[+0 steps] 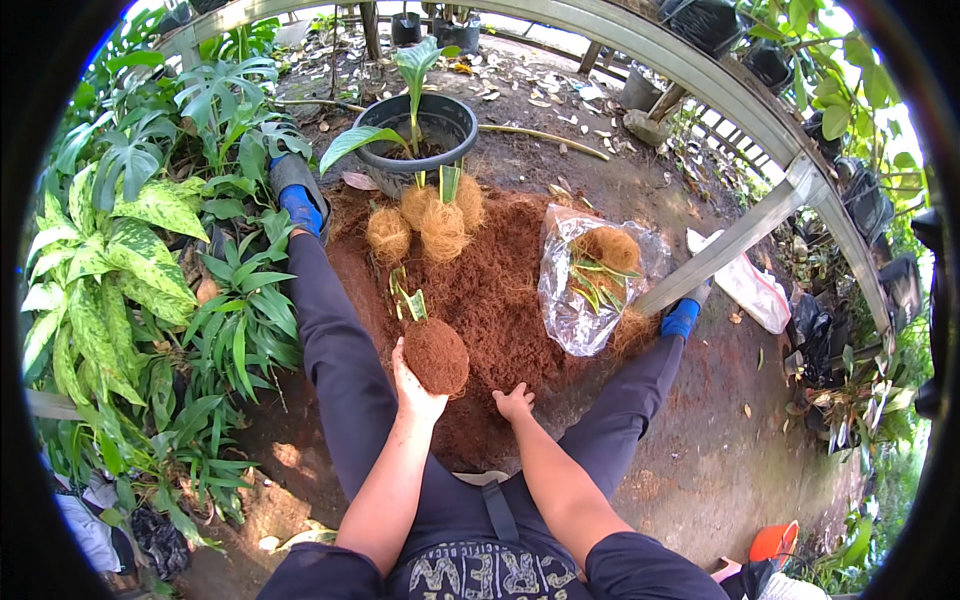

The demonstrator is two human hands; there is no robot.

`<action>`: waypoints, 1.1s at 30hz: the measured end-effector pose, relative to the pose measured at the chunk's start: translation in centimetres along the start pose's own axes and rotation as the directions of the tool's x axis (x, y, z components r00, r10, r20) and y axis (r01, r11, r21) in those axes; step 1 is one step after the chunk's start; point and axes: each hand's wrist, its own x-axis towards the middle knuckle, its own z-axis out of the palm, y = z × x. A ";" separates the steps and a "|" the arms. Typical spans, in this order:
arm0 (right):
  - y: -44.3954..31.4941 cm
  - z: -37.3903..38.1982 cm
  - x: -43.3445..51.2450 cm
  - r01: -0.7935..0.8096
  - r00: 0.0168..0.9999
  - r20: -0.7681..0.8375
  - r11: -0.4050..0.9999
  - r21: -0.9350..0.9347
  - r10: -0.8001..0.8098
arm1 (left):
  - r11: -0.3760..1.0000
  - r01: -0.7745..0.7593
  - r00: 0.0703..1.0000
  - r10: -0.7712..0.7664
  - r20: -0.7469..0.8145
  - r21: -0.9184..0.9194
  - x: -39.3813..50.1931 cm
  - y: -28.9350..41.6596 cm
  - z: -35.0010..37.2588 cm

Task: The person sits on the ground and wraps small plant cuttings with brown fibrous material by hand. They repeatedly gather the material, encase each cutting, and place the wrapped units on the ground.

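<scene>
My left hand (417,386) cups a round ball of reddish-brown coco peat (435,356) from the left and below, with a cut variegated leaf (412,304) rising from its top. To its right, my right hand (514,402) is held over the heap of loose coco peat (502,285), fingers partly spread, with nothing seen in it. Several fibre-wrapped root balls (442,229) with short leaf stubs sit at the heap's far edge. A clear plastic bag (562,315) right of the heap holds another fibre ball (616,249) and yellow-edged leaves. Loose coconut fibre (634,334) lies beside the bag.
A black plastic pot (379,176) with a leafy plant stands beyond the root balls. Dense foliage (112,262) borders the left. A metal frame bar (720,240) slants down near my right foot. A white sack (750,289) and an orange bucket (772,541) lie to the right.
</scene>
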 end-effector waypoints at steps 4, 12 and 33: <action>-2.2 0.9 -1.1 0.184 0.981 0.046 0.981 0.066 -0.187 | 1.000 -0.021 1.000 0.021 -0.002 0.006 0.0 0.2 -0.1; -1.8 0.0 -3.2 -0.002 0.995 -0.097 0.987 0.160 0.018 | 0.999 -0.042 0.999 0.042 0.009 -0.002 -0.1 0.5 0.2; -8.9 0.3 4.0 -0.457 0.865 0.502 0.394 0.798 -0.014 | 1.000 -0.022 0.996 0.022 -0.087 0.005 -0.1 0.2 0.3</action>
